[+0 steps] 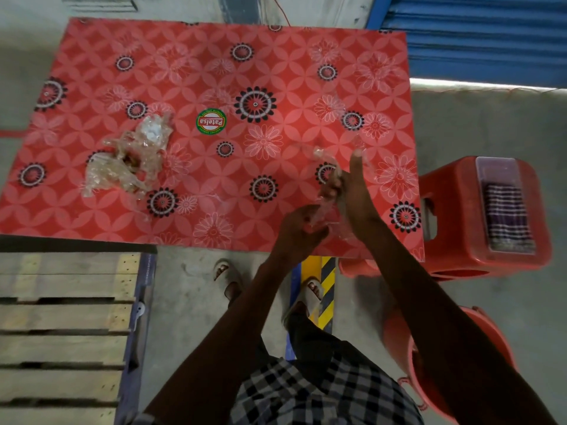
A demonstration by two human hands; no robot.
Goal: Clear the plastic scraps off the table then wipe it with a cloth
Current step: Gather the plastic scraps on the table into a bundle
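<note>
Concrete floor, red floral table [214,72] with a round sticker mid-top, wooden pallet [61,326] near left, red stool [454,210] at the right edge with a striped cloth [506,219] folded on it, red bucket [405,348] on the floor near right. Main pile of plastic scraps [129,157] sits on the left half of the table, well apart from the hands. Risks, as I read it: the clear film [325,207] is thin and nearly invisible on the pattern, so bits on the right side could get missed; the loose wad could also shed pieces off the near edge onto the floor. Left hand [299,227] has fingers curled round the lower end of the film, gripping it. Right hand [352,188] touches the upper part of the film; one finger points straight up, the rest look partly curled on the film, but blur makes it uncertain. Cloth not yet touched.
</note>
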